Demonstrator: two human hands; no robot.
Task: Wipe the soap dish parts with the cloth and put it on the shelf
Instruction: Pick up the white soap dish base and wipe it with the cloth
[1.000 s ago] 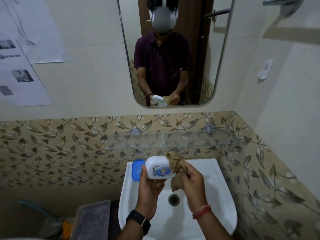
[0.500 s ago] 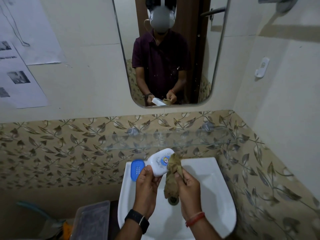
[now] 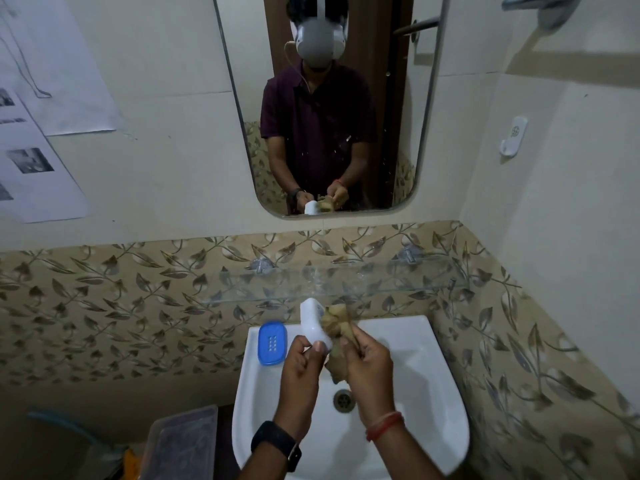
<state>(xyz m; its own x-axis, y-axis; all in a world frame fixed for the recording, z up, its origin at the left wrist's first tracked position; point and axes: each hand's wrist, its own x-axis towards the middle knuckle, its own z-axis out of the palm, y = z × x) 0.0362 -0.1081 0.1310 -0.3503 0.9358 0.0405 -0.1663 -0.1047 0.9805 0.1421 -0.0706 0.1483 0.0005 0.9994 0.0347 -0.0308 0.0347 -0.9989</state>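
BATHROOM BASIN, MID-CLEAN. At seven o'clock, nearest me, a clear plastic box (image 3: 183, 441) stands beside the white basin (image 3: 426, 382). Over the basin my two hands work at the soap dish.

My left hand (image 3: 300, 363), with a black watch (image 3: 277, 443) on its wrist, curls fingers and thumb round the near end of the white cover (image 3: 312, 323). The cover tilts up and away toward twelve o'clock. My right hand (image 3: 367, 362), with a red thread band (image 3: 384, 426) at its wrist, pinches the bunched brown cloth (image 3: 337, 325) and presses it against the cover's three o'clock side. A tail of the cloth hangs between my hands above the drain (image 3: 343, 400).

The step in hand, as I judge it, is the wiping of this part. How much of its surface is done I cannot tell.

At ten o'clock from my hands the blue tray (image 3: 272, 344) lies flat on the basin's back left corner, apart from the cover, and appears to await its turn. Beyond, at twelve o'clock, the glass shelf (image 3: 363, 284) runs along the leaf-patterned tiles just above the basin, with no part of the soap dish on it. Farther up, the mirror (image 3: 398, 98) shows the grip from the front.

Next, I reckon, I must turn the cover in my left hand so the cloth reaches its other faces. Then I take up the blue tray for wiping, fit the two parts together and lift them forward onto the shelf, minding the glass edge.
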